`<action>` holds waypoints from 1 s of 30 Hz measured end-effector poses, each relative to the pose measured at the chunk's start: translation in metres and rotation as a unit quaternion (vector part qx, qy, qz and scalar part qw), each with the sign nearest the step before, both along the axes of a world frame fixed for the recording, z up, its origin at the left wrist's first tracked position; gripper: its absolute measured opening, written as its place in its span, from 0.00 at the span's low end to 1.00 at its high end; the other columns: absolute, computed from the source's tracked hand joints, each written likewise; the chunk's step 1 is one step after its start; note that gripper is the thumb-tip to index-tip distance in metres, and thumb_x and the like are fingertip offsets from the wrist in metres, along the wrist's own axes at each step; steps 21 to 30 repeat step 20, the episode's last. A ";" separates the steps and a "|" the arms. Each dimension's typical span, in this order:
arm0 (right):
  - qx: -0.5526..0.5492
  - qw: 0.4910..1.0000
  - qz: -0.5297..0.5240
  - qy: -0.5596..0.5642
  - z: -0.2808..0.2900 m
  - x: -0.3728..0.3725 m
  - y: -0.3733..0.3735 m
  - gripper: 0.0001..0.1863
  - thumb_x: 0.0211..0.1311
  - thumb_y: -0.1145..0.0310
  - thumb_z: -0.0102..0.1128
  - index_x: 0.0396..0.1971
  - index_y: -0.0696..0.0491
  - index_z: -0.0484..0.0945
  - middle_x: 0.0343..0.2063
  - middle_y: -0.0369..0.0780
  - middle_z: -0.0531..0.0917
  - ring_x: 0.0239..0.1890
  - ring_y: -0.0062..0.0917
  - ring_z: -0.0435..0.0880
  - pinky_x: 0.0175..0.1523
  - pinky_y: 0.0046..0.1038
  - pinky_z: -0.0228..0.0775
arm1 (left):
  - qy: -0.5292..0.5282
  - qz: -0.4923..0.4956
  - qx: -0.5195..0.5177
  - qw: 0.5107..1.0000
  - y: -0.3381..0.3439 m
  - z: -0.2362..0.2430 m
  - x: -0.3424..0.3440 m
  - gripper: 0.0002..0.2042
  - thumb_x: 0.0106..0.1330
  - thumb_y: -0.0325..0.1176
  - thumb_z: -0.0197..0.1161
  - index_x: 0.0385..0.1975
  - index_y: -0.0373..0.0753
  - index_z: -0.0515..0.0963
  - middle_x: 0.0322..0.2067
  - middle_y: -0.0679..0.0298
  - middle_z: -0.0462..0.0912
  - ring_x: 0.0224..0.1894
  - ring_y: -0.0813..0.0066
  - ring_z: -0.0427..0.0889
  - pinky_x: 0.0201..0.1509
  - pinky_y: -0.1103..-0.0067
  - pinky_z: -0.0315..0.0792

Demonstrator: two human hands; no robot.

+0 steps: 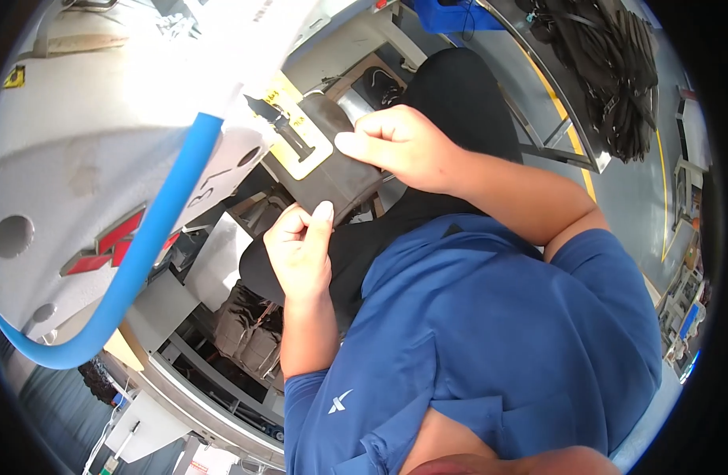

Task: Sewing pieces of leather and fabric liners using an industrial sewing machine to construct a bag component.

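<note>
A smooth dark grey piece of material, like leather or coated fabric, stretches from the yellow plate of a sewing machine toward me. My left hand is closed at the near left edge of the piece, thumb uppermost. On the piece's right side, my right hand has its fingers curled and its thumb lying along the material. What the curled fingers grip underneath is partly hidden. The black presser foot stands over the yellow plate, beyond both hands.
A blue tube curves before the machine head. Below left, dark brown pieces lie in a low space beside the table. Dark bundles hang over a metal rack at upper right, near a blue bin. My black-clad legs are under the work.
</note>
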State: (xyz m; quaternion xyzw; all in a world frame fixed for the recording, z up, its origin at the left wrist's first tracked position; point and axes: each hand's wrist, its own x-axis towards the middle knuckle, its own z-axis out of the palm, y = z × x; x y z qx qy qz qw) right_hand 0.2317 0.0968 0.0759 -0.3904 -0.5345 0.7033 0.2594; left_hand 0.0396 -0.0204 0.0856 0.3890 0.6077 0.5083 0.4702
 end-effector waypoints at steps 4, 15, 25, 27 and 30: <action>0.041 0.999 -0.009 -0.008 -0.009 -0.002 0.009 0.23 0.65 0.58 0.65 0.15 0.55 0.69 0.12 0.30 0.67 0.19 0.13 0.61 0.24 0.26 0.55 | -0.020 -0.001 0.011 1.000 0.001 0.004 0.004 0.16 0.64 0.23 0.68 0.15 0.36 0.71 0.20 0.69 0.71 0.24 0.85 0.65 0.30 0.83 0.58; 0.620 0.765 -0.046 -0.168 0.040 -0.006 0.010 0.31 0.48 0.47 0.71 0.47 0.53 0.82 0.58 0.45 0.78 0.57 0.40 0.76 0.56 0.44 0.65 | -0.225 0.055 -0.068 0.970 -0.008 -0.060 -0.020 0.37 0.74 0.66 0.39 0.39 0.30 0.78 0.38 0.54 0.84 0.39 0.64 0.83 0.42 0.68 0.80; 0.625 0.747 0.017 -0.225 0.026 -0.061 -0.003 0.54 0.47 0.33 0.62 0.63 0.64 0.69 0.67 0.52 0.68 0.71 0.47 0.62 0.72 0.55 0.52 | -0.096 -0.113 -0.097 0.984 0.018 -0.180 -0.053 0.44 0.66 0.55 0.65 0.74 0.35 0.55 0.70 0.55 0.64 0.70 0.58 0.67 0.73 0.60 0.62; 0.625 0.747 0.017 -0.225 0.026 -0.061 -0.003 0.54 0.47 0.33 0.62 0.63 0.64 0.69 0.67 0.52 0.68 0.71 0.47 0.62 0.72 0.55 0.52 | -0.096 -0.113 -0.097 0.984 0.018 -0.180 -0.053 0.44 0.66 0.55 0.65 0.74 0.35 0.55 0.70 0.55 0.64 0.70 0.58 0.67 0.73 0.60 0.62; 0.625 0.747 0.017 -0.225 0.026 -0.061 -0.003 0.54 0.47 0.33 0.62 0.63 0.64 0.69 0.67 0.52 0.68 0.71 0.47 0.62 0.72 0.55 0.52 | -0.096 -0.113 -0.097 0.984 0.018 -0.180 -0.053 0.44 0.66 0.55 0.65 0.74 0.35 0.55 0.70 0.55 0.64 0.70 0.58 0.67 0.73 0.60 0.62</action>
